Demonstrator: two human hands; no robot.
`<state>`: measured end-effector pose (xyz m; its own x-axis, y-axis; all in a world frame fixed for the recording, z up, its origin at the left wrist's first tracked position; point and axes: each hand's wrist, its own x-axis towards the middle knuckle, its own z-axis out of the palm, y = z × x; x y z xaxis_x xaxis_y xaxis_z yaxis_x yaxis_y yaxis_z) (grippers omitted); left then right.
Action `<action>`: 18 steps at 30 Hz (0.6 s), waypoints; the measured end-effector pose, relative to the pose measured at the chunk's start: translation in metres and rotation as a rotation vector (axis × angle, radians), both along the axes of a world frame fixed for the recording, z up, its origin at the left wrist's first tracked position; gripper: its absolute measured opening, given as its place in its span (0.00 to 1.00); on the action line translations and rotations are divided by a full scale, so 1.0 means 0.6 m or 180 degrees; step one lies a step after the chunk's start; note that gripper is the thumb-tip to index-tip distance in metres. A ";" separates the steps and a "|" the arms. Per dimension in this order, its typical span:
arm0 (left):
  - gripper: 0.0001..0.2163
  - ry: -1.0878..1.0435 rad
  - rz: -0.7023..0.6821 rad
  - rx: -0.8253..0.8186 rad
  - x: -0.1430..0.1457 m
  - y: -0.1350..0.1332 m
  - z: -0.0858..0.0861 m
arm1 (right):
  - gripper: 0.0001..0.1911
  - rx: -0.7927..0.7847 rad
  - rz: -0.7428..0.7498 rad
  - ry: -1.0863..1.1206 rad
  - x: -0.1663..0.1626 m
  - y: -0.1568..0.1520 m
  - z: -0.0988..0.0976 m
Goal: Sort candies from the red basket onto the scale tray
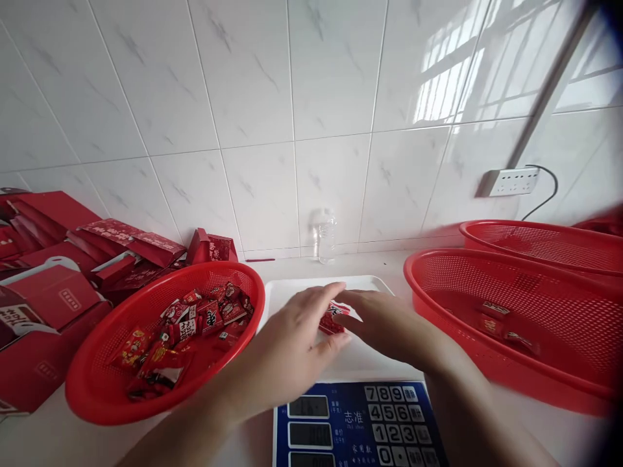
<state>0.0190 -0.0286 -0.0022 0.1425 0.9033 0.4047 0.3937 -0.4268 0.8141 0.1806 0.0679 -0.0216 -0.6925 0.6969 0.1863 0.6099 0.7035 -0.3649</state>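
My left hand (296, 337) and my right hand (384, 324) come together over the white tray (282, 292) of a weighing scale. Their curved fingers and thumbs close round red wrapped candies (331, 319) from both sides. Only part of the wrappers shows between the hands, so how many there are is hidden. In front of the tray lies the scale's blue keypad panel (353, 418), with number keys and small displays, partly covered by my forearms.
On the left, a red plastic basket (82, 383) holds several wrapped candies; red gift boxes (63, 292) are heaped beyond it. Two more red baskets stand at right, the nearer basket (487, 370) with a few packets inside. A clear bottle (327, 237) stands by the tiled wall, near a power strip (511, 182).
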 end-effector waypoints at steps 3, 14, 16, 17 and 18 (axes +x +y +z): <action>0.19 -0.0101 0.0402 -0.0186 -0.054 0.017 0.012 | 0.19 0.0180 -0.0168 0.0006 0.014 0.003 -0.001; 0.39 0.3342 0.1445 -0.2364 -0.387 0.010 -0.070 | 0.23 0.0217 -0.0252 -0.0081 0.020 -0.002 0.012; 0.45 0.3423 0.1533 -0.2619 -0.410 -0.005 -0.091 | 0.23 0.0168 -0.0269 -0.0128 0.016 -0.002 0.012; 0.46 0.3393 0.1577 -0.2654 -0.417 -0.011 -0.099 | 0.23 0.0152 -0.0272 -0.0145 0.014 -0.003 0.012; 0.47 0.3329 0.1596 -0.2637 -0.421 -0.014 -0.105 | 0.23 0.0137 -0.0263 -0.0155 0.012 -0.003 0.013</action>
